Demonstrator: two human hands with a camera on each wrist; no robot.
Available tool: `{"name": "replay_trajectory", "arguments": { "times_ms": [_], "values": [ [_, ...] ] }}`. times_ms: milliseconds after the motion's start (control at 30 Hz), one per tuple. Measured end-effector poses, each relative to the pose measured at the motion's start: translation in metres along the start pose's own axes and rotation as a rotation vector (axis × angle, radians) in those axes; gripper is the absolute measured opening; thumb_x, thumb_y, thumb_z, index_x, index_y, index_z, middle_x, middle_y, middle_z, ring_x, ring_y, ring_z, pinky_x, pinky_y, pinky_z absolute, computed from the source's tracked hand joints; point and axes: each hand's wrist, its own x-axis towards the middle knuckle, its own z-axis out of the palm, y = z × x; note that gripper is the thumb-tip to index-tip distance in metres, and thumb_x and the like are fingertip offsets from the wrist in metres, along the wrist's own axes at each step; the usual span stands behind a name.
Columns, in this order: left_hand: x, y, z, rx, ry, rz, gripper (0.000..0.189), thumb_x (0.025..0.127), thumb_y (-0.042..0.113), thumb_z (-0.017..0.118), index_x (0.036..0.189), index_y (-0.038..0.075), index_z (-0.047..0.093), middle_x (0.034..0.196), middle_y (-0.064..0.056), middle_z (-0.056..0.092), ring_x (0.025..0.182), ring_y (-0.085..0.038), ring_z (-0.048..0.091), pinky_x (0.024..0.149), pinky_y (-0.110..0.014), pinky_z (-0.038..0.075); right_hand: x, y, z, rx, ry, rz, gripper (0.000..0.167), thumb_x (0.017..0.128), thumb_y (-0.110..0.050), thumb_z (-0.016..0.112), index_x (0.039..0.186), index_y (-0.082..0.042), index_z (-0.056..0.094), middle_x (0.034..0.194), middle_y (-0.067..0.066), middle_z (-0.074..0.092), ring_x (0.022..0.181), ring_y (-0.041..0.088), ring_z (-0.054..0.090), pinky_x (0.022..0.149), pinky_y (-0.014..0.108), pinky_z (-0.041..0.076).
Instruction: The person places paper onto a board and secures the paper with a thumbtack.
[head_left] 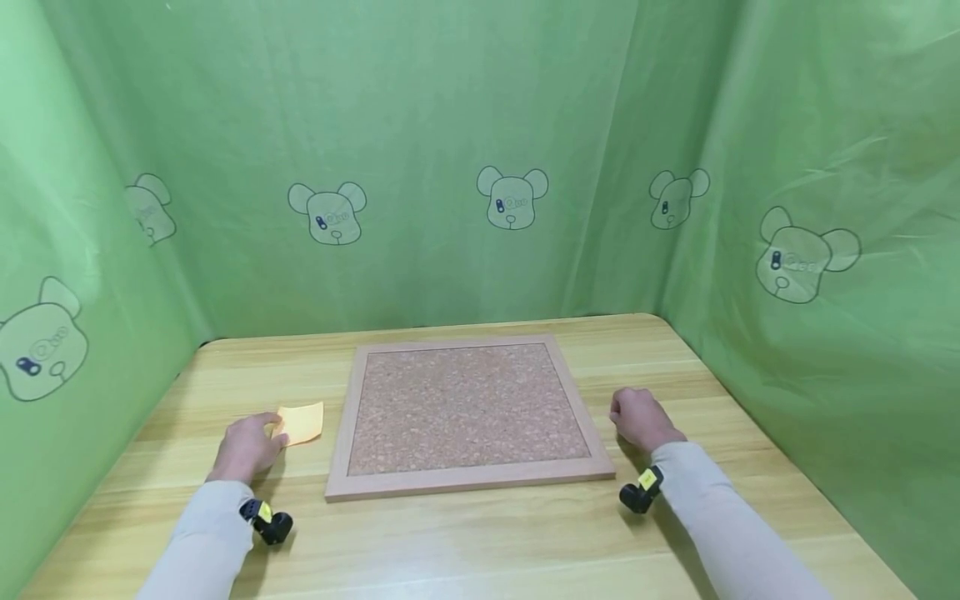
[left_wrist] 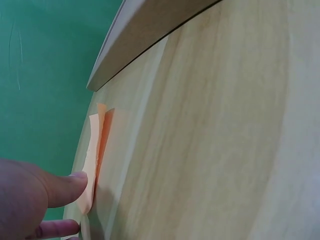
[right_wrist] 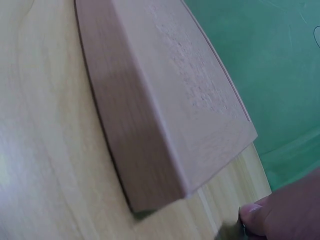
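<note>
Pale long sleeves (head_left: 197, 542) extend over the pale wood-grain bench (head_left: 420, 542). Left hand (head_left: 246, 446): pinches the thin square yellow-orange paper (head_left: 303, 422), located between the bench's left edge and the wood-framed cork board (head_left: 465, 408). Right hand (head_left: 643, 417), toward the bench's right edge: fingers curled; contents cannot be determined. Caution: uneven pinch pressure could crease the paper; carried low, it could snag on the board's raised border.

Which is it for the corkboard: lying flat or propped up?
Lying flat: in the head view, the corkboard faces upward, its wooden frame resting on the table.
</note>
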Motion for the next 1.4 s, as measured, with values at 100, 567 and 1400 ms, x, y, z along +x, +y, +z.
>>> {"name": "replay_trajectory", "arguments": {
  "times_ms": [100,567,1400],
  "values": [
    [0.0009,-0.0005,0.0004,0.01,0.005,0.006,0.046,0.093,0.017,0.062,0.132,-0.005,0.052,0.135,-0.037,0.042,0.123,-0.059,0.035,0.102,-0.066,0.031,0.0001,-0.0002,-0.0003,-0.003,-0.001,-0.017,0.014,0.085,0.003,0.059,0.074,-0.004,0.062,0.07,0.006,0.059,0.067,0.022,0.058,0.061,0.038,0.052],
    [0.0038,-0.0029,0.003,0.014,0.043,0.022,0.043,0.09,0.01,0.064,0.125,-0.011,0.054,0.129,-0.036,0.049,0.119,-0.056,0.043,0.1,-0.062,0.037,0.0026,-0.0012,-0.0028,0.025,-0.021,0.005,0.015,0.082,0.009,0.053,0.074,-0.003,0.06,0.067,0.005,0.055,0.065,0.021,0.054,0.056,0.032,0.047],
    [0.0067,-0.0037,0.0007,-0.079,0.092,0.019,0.043,0.076,-0.012,0.054,0.119,-0.013,0.057,0.116,-0.032,0.058,0.109,-0.049,0.052,0.095,-0.056,0.043,0.0039,-0.0029,-0.0074,0.048,0.045,-0.006,0.012,0.084,0.001,0.069,0.075,-0.004,0.064,0.071,0.004,0.06,0.07,0.023,0.058,0.063,0.039,0.051]
  ]
}}
